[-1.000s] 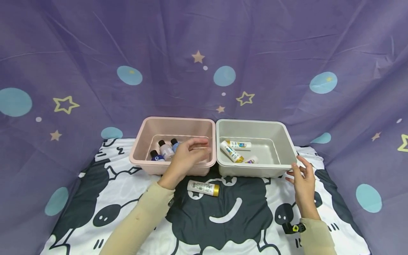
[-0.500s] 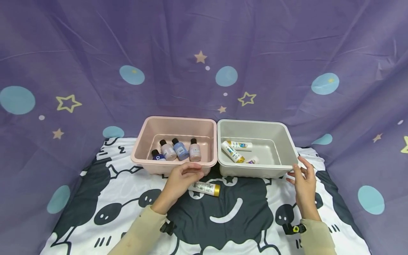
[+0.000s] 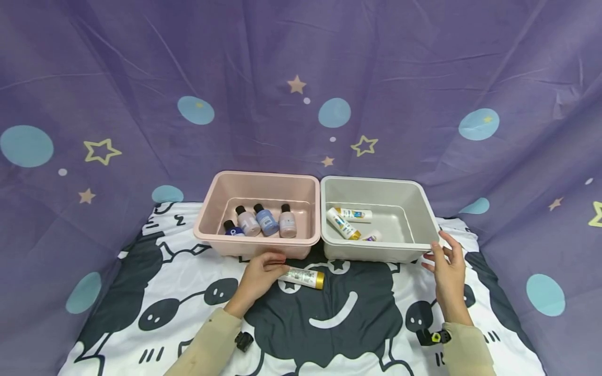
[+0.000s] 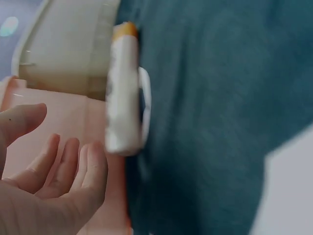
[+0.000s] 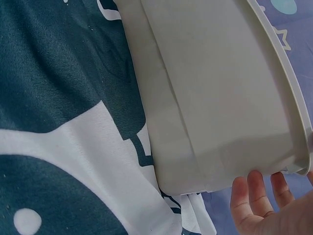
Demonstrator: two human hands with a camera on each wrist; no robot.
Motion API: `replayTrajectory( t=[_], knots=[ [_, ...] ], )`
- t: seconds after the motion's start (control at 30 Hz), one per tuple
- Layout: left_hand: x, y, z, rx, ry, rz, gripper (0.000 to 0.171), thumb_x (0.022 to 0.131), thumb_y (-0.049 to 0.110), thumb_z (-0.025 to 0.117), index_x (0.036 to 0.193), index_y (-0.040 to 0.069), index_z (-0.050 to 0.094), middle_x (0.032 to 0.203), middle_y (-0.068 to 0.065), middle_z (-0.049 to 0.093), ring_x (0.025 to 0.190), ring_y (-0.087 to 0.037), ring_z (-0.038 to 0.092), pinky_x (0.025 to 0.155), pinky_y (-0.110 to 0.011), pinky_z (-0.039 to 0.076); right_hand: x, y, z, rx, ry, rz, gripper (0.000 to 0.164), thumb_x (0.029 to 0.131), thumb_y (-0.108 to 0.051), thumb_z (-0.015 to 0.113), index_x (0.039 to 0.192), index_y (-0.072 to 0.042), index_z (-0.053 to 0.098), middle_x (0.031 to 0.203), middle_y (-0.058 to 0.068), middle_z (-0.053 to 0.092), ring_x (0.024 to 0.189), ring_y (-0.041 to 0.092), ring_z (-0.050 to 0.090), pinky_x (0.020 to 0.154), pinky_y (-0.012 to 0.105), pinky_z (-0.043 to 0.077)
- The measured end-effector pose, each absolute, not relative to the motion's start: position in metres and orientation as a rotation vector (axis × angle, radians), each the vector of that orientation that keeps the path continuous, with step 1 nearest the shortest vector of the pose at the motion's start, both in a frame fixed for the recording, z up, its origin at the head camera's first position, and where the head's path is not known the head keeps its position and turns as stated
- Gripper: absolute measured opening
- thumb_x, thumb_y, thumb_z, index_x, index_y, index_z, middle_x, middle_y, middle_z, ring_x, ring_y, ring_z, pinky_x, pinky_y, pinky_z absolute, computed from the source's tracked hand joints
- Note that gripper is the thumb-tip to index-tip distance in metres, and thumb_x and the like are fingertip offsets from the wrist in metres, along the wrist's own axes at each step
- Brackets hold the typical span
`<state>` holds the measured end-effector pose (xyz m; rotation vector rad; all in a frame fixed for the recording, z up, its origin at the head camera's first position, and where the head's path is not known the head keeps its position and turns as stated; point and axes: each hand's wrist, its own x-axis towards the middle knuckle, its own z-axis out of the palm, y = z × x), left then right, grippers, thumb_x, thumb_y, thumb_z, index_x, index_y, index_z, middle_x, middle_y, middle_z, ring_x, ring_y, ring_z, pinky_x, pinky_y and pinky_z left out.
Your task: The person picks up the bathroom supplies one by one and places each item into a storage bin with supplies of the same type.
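My left hand (image 3: 261, 277) is at the near end of a white tube with a gold cap (image 3: 305, 277) lying on the dark patterned cloth. In the left wrist view its fingers (image 4: 94, 164) are loosely bent beside the tube (image 4: 123, 93), with nothing between them and the thumb. Directly behind stands the pink bin (image 3: 256, 244), holding several small black-capped bottles (image 3: 266, 221). My right hand (image 3: 450, 277) holds the front right corner of the grey bin (image 3: 376, 253). In the right wrist view, fingertips (image 5: 255, 178) touch that bin's outer wall. Three white tubes (image 3: 342, 223) lie inside the grey bin.
Both bins stand side by side at the back of the cloth (image 3: 188, 292), which carries a black-and-white sheep print. A purple curtain (image 3: 254, 120) with stars and dots hangs right behind them and slopes down at both sides.
My left hand has come out of the pink bin, leaving a pale pink bottle beside the others, and moved down to the tube in front. My right hand has stayed at the grey bin's corner.
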<state>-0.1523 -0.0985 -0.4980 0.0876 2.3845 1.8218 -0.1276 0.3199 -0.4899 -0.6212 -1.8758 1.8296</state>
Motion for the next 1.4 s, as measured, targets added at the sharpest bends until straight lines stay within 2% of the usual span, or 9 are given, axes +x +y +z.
replayTrajectory(
  t=[0.57, 0.9, 1.1, 1.4],
  knots=[
    [-0.169, -0.108, -0.537, 0.147, 2.583, 1.508, 0.034, 0.086, 0.009, 0.076, 0.116, -0.006, 0.069, 0.111, -0.017, 0.071, 0.093, -0.029, 0.071, 0.082, -0.042, 0.058, -0.128, 0.319, -0.489, -0.611, -1.884, 1.833, 0.043, 0.102, -0.023, 0.06, 0.144, -0.019, 0.052, 0.107, 0.006, 0.056, 0.085, 0.022, 0.067, 0.064, 0.023, 0.059],
    [-0.171, -0.111, -0.538, 0.237, 2.579, 1.414, 0.031, 0.087, 0.012, 0.077, 0.114, -0.003, 0.071, 0.102, -0.011, 0.072, 0.087, -0.023, 0.071, 0.073, -0.035, 0.058, -0.129, 0.32, -0.491, -0.605, -1.851, 1.858, 0.042, 0.102, -0.024, 0.061, 0.143, -0.021, 0.053, 0.107, 0.007, 0.055, 0.083, 0.02, 0.065, 0.063, 0.022, 0.059],
    [-0.167, -0.113, -0.538, 0.278, 2.588, 1.428, 0.029, 0.087, 0.011, 0.077, 0.113, 0.001, 0.071, 0.106, -0.008, 0.072, 0.088, -0.019, 0.069, 0.08, -0.036, 0.056, -0.129, 0.32, -0.491, -0.614, -1.846, 1.86, 0.041, 0.102, -0.023, 0.061, 0.143, -0.021, 0.053, 0.108, 0.007, 0.055, 0.083, 0.021, 0.066, 0.063, 0.022, 0.059],
    [-0.164, -0.114, -0.539, 0.292, 2.608, 1.444, 0.028, 0.086, 0.01, 0.079, 0.112, 0.002, 0.071, 0.101, -0.004, 0.071, 0.088, -0.017, 0.069, 0.082, -0.037, 0.056, -0.13, 0.321, -0.492, -0.62, -1.848, 1.86, 0.042, 0.102, -0.024, 0.061, 0.143, -0.022, 0.052, 0.108, 0.007, 0.055, 0.083, 0.02, 0.066, 0.063, 0.022, 0.059]
  ],
)
